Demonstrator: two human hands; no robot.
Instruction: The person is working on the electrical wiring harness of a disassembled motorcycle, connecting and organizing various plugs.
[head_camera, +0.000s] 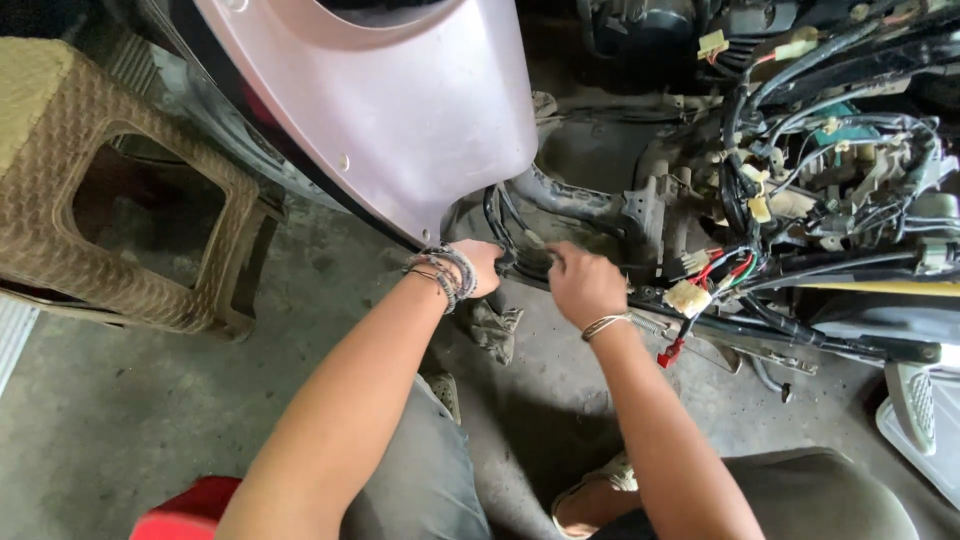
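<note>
A bundle of black cables (505, 235) runs under the pale pink scooter panel (400, 110); the left hand (482, 268) has its fingers curled around it, and the right hand (582, 282) pinches it just beside. A dirty rag (495, 328) lies on the stained concrete floor (130, 420), with 1 brown woven stool (110, 190) at the left.

Beaded bracelets (447, 272), thin bangle (606, 323), grey trousers (425, 480).

Head view, steeply downward (close)
</note>
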